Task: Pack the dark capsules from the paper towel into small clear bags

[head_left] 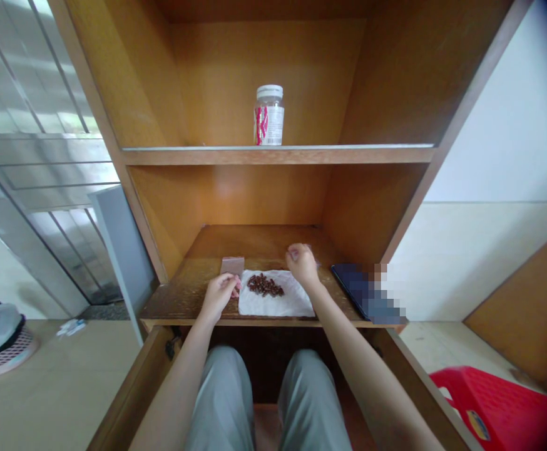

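Note:
A loose pile of small, shiny dark-brown beads or beans [265, 285] lies on a white cloth or paper sheet [278, 307] on the wooden shelf. My left hand [220, 294] is closed in a pinch at the sheet's left edge; what its fingertips hold, if anything, is too small to tell. Just behind it rests a small clear plastic bag [233, 264]. My right hand [302, 265] hovers over the sheet's far right corner, its fingers curled together, and I cannot make out what is in them. Something clear, perhaps another bag, shows partly behind that hand.
A dark tablet or phone [351, 285] lies right of the sheet. On the upper shelf [198, 156] stands a white-lidded jar [269, 116]. Open cabinet doors flank my knees. A red plastic stool or basket [508, 407] is at lower right, a pink basket [8, 351] at left.

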Available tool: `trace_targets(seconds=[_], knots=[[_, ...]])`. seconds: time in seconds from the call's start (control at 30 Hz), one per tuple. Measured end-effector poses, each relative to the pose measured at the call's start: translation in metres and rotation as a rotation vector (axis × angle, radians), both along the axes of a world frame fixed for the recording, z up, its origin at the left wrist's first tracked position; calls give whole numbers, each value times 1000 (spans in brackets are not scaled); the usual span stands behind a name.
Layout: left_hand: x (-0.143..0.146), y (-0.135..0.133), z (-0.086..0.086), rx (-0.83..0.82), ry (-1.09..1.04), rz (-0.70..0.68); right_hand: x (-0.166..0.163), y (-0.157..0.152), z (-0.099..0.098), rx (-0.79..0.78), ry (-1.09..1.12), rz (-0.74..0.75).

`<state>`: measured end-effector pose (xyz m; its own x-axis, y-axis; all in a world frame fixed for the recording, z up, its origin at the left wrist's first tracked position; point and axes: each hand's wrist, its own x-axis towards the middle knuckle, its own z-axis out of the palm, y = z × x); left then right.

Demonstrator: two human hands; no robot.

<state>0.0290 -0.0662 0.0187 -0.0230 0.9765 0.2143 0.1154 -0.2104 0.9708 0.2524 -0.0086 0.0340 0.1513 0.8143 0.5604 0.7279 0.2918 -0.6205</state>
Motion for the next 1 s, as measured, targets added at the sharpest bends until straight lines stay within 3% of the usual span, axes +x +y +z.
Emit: trace_targets(seconds=[0.17, 0.3, 0.63, 0.73, 0.83, 1.0], knots=[[1, 1, 0, -11, 10, 5, 30, 24, -12, -224, -270, -237], [1, 0, 2, -15, 18, 6, 32, 27, -17, -280, -314, -227], [1, 0, 2, -7, 31, 14, 41, 35, -15, -238, -307, -207], [1, -1, 3, -11, 34, 16, 46, 34, -6, -19, -165, -254], [1, -1, 3, -5, 36, 11, 41, 26, 7, 204, 143, -235], [0, 1, 0, -8, 32, 12, 1, -6, 21, 202, 794, 190]])
